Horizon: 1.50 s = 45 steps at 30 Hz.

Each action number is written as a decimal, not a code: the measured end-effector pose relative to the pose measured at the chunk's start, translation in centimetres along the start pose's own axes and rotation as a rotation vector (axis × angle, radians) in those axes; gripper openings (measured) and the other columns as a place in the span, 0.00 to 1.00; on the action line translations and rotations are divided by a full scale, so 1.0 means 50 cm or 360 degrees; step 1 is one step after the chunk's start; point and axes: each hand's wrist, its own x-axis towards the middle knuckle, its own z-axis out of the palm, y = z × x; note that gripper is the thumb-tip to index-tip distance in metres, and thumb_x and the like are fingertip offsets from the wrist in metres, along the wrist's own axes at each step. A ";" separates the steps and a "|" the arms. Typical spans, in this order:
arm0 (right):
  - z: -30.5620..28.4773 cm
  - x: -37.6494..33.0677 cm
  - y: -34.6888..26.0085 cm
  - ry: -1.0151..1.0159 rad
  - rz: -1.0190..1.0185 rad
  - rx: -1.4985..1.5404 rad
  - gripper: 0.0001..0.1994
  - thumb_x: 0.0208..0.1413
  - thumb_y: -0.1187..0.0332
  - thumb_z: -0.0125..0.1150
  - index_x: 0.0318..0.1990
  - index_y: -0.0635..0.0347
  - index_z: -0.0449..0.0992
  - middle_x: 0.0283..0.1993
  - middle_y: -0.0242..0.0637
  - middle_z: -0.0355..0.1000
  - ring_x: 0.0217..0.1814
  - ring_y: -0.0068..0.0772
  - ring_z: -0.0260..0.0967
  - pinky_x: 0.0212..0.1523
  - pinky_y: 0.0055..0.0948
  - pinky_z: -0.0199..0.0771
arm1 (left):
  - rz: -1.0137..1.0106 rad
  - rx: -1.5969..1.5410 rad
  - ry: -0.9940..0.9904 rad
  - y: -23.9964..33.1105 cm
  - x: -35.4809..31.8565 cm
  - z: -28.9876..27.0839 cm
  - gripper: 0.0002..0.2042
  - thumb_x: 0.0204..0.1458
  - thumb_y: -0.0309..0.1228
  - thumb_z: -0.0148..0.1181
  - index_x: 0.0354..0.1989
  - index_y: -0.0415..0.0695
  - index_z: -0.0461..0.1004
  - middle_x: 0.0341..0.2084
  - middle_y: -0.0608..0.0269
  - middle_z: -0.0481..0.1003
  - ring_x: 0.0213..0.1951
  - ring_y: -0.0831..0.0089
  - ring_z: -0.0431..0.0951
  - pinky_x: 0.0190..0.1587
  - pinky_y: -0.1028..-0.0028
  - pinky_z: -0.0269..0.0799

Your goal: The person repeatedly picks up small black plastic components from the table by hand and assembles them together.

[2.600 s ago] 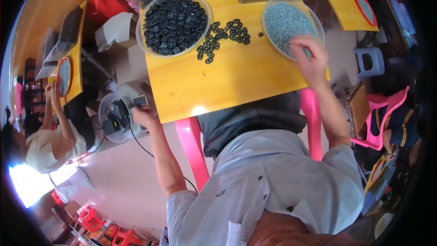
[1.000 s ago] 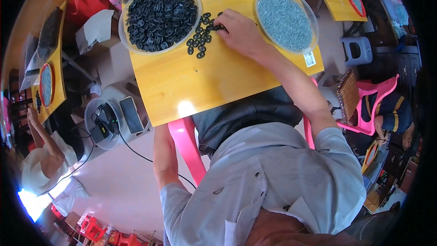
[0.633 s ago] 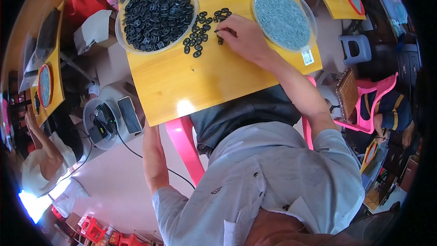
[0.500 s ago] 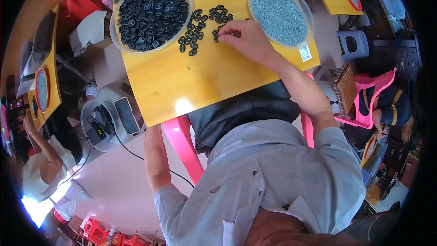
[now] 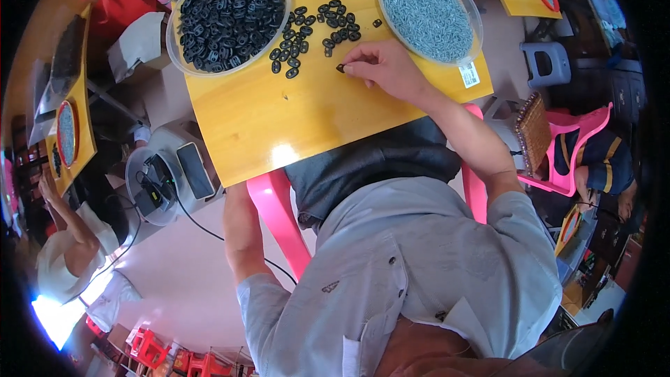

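My right hand point(image 5: 384, 70) is above the yellow table point(image 5: 279, 122), thumb and forefinger pinched on a small black oval piece with holes point(image 5: 340, 68). Just beyond it lie two loose clusters of similar black oval pieces point(image 5: 294, 47). A single black piece point(image 5: 377, 23) sits apart, near the clear round tub point(image 5: 481, 36) of silvery screw-like metal parts point(image 5: 426, 14). At the far left stands another clear round tub point(image 5: 172, 47), heaped with black pieces point(image 5: 234, 17). My left forearm point(image 5: 243, 237) passes below the table's edge, which hides the hand.
Left of the table are a phone point(image 5: 195, 171) and a clear tub with black adapters point(image 5: 155, 188), whose cable runs toward my chair. A grey stool point(image 5: 545, 64) and a pink chair point(image 5: 586, 150) stand to the right. Other people sit at both sides.
My right hand has drawn back slightly toward me from the cluster, with a black oval piece now visible between its fingertips. The lone piece near the metal parts shows more fully.
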 end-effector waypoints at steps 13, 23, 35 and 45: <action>-0.026 -0.009 0.012 -0.0159 0.0121 0.0562 0.09 0.57 0.71 0.60 0.41 0.68 0.77 0.32 0.35 0.77 0.24 0.15 0.67 0.24 0.15 0.65 | 0.0890 0.0514 0.0644 0.301 -0.082 -0.057 0.03 0.54 0.20 0.51 0.34 0.37 0.72 0.24 0.64 0.73 0.26 0.78 0.72 0.31 0.80 0.69; 0.006 -0.072 0.017 -0.0235 -0.0175 0.0673 0.06 0.55 0.74 0.61 0.38 0.68 0.77 0.31 0.33 0.75 0.28 0.15 0.69 0.26 0.17 0.69 | 0.0003 -0.0014 -0.0904 0.249 -0.283 0.317 0.11 0.57 0.19 0.57 0.48 0.35 0.72 0.39 0.56 0.78 0.38 0.70 0.80 0.42 0.74 0.77; 0.014 -0.074 0.034 -0.0163 -0.0292 0.0731 0.06 0.56 0.74 0.60 0.38 0.69 0.77 0.34 0.35 0.77 0.28 0.17 0.70 0.27 0.18 0.70 | -0.0141 -0.0260 -0.0904 0.201 -0.265 0.376 0.05 0.55 0.17 0.59 0.39 0.34 0.76 0.35 0.54 0.80 0.34 0.72 0.80 0.40 0.75 0.77; -0.179 -0.049 0.000 0.0803 -0.0743 -0.0782 0.06 0.51 0.71 0.64 0.37 0.59 0.80 0.31 0.38 0.76 0.28 0.30 0.71 0.31 0.27 0.70 | -0.0132 -0.0334 -0.0980 0.198 -0.255 0.367 0.06 0.56 0.19 0.57 0.42 0.34 0.74 0.37 0.50 0.79 0.35 0.66 0.81 0.39 0.74 0.76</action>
